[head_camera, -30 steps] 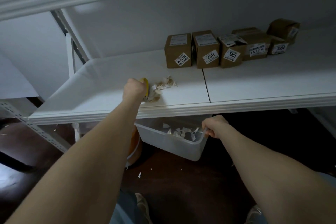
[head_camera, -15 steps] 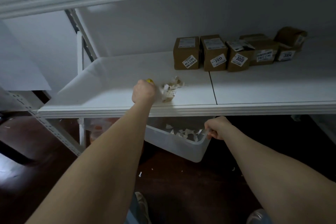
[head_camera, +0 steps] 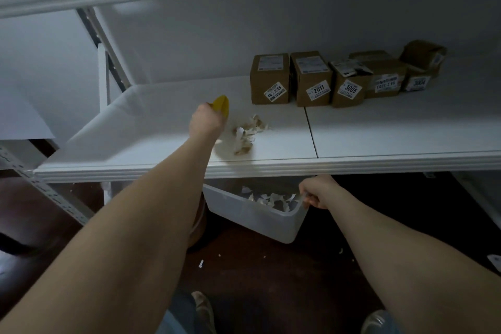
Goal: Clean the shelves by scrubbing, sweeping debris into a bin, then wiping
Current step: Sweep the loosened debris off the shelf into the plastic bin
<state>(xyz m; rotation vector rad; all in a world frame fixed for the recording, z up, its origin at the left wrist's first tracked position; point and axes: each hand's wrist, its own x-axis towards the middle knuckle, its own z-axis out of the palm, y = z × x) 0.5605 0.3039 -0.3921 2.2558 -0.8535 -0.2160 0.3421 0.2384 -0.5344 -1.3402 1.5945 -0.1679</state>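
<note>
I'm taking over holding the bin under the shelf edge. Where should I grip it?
Probably the clear bin's right-hand rim, from the right, where the right hand holds it: that rim is exposed, while the shelf overhangs the far side.

head cam | worn view — looks forward-down | near shelf (head_camera: 162, 127) front — arms' reach
</note>
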